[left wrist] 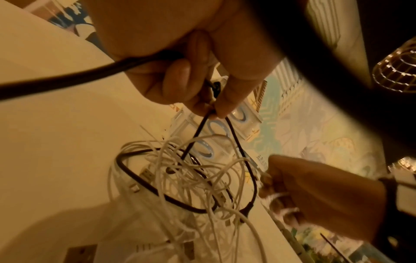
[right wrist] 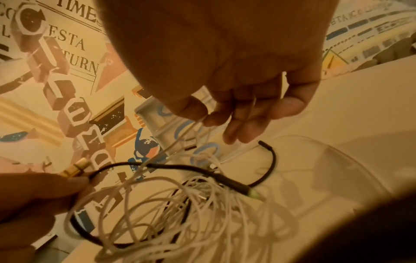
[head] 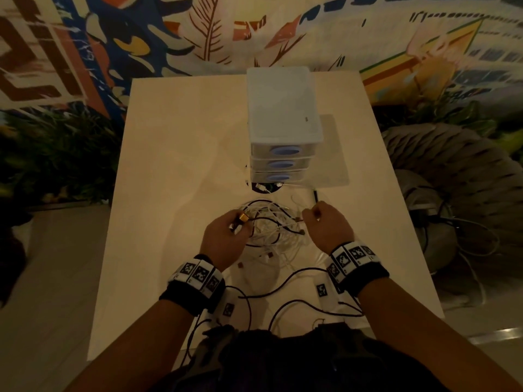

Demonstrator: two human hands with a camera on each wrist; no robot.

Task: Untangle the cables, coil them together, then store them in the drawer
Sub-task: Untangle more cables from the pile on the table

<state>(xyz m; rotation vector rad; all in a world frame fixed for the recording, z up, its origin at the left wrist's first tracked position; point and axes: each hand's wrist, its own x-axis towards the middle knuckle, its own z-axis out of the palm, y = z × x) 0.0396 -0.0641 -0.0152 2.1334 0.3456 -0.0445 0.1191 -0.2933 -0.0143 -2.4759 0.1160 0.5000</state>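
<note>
Drawer unit (head: 284, 108): drawers closed. Left hand (head: 223, 236) fingers pinching black cable (left wrist: 198, 128); right hand (head: 328, 226) fingers pinching white cable (right wrist: 180, 140).

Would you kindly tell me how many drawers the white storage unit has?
3, stacked at the unit's front: top drawer, middle drawer, bottom drawer, all shut.

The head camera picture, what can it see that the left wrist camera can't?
Only the head view shows the whole drawer unit's top, the table edges and both marker wristbands. Only the left wrist view shows the left hand pinching a black cable from underneath. Both show the tangle of white cables, the right hand and the blue drawer handles.
</note>
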